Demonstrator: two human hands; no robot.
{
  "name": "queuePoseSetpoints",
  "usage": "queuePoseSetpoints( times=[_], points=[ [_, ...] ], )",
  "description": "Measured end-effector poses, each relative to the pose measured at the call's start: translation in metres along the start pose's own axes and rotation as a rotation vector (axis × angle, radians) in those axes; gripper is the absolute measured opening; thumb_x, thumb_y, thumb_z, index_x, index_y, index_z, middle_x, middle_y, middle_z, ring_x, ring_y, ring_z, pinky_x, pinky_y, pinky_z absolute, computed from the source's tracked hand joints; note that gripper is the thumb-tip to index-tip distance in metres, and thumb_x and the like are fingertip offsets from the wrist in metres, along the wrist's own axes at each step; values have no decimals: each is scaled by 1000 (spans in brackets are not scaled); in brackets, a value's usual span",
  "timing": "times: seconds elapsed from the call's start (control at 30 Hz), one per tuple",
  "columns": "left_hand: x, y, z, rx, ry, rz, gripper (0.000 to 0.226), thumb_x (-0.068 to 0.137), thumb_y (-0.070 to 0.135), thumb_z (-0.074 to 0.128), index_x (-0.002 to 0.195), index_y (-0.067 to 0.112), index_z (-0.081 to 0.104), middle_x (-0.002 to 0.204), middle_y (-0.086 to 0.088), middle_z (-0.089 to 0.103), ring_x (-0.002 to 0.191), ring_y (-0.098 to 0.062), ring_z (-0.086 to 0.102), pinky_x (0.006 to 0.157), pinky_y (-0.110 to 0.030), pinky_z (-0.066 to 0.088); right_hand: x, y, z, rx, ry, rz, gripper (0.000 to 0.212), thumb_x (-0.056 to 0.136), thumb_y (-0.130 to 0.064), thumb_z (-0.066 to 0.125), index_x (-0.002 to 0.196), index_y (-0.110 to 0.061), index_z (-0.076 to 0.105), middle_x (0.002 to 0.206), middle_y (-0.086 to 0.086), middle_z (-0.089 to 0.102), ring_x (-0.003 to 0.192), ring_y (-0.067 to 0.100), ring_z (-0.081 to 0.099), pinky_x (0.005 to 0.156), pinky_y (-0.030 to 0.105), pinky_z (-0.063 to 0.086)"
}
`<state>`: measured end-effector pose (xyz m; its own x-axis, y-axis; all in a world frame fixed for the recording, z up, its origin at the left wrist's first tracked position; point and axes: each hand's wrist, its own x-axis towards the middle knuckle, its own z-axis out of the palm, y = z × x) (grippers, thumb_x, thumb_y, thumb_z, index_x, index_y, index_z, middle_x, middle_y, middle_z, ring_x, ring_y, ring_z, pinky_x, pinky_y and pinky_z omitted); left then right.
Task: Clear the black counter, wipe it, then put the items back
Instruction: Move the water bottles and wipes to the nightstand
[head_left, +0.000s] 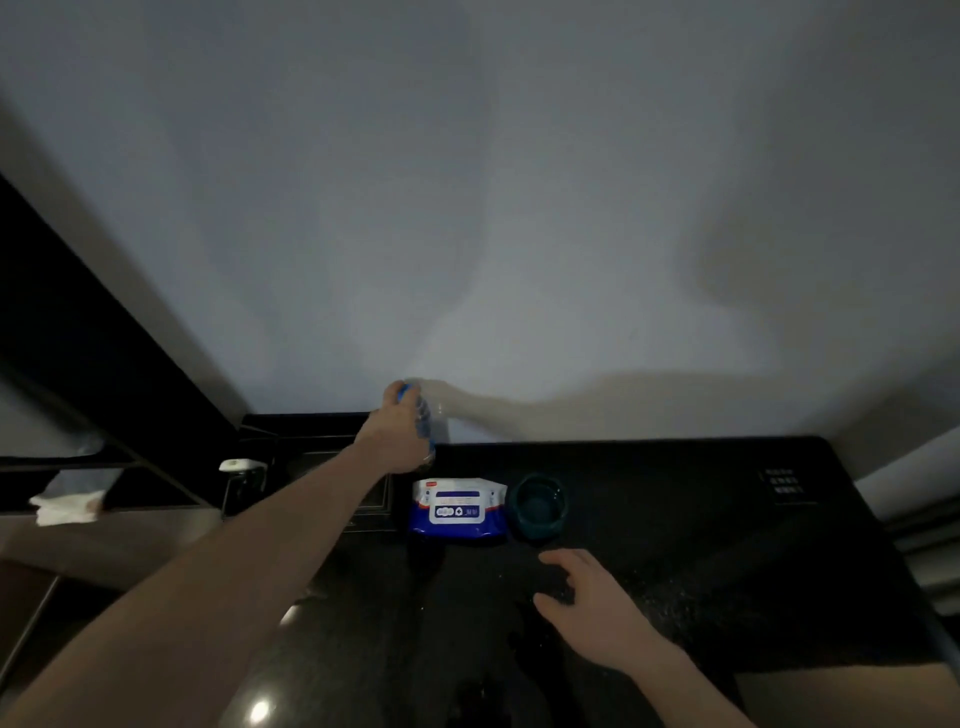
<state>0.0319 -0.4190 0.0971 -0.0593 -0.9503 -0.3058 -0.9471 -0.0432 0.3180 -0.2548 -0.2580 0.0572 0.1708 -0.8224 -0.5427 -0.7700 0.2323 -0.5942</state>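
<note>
The left hand (400, 431) covered most of the blue-capped bottle (422, 410) it gripped, so only the cap and a blurred sliver of its side showed, and whether its base touched the black counter (675, 519) could not be told. The print on the wipes pack (458, 510) and the marks on the counter's panel (784, 486) were too small to read. Both forearms ran off the bottom edge, and the white cloth (65, 508) at far left was dim and blurred.
</note>
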Motion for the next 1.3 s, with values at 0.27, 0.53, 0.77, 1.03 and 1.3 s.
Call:
queuePoseSetpoints(
  times=[0.27,0.53,0.77,1.03,1.3],
  points=[
    [35,-17,18,-186,150,-80,29,93,21,68,121,15,60,128,-8,46,103,-31,62,93,-40,53,28,11,-7,10,-32,10,56,95,-43,70,147,-38,47,144,-19,40,127,5,48,112,30,45],
    [-1,-31,29,-366,366,-62,21,88,11,74,103,25,68,111,6,53,97,-18,59,88,-30,52,60,3,11,92,-94,30,52,94,-41,71,142,-40,51,143,-15,46,119,7,54,104,28,50],
    [-92,-25,15,-474,477,39,28,88,11,77,108,29,66,113,19,50,105,-5,59,86,-18,53,74,-6,27,136,-101,13,52,95,-37,72,143,-38,51,146,-10,48,119,8,57,101,27,52],
    [-173,-34,20,-491,416,-22,28,91,24,75,114,37,64,119,26,48,108,-3,58,84,-30,60,96,-10,51,205,-55,73,60,94,-33,72,149,-32,47,148,-5,50,116,12,62,105,36,53],
    [-199,-43,32,-469,401,-90,28,90,21,75,112,36,66,116,24,50,100,-5,60,80,-26,58,155,-28,78,763,-24,554,68,95,-26,74,152,-14,40,127,12,57,111,28,61,89,44,60]
  ],
)
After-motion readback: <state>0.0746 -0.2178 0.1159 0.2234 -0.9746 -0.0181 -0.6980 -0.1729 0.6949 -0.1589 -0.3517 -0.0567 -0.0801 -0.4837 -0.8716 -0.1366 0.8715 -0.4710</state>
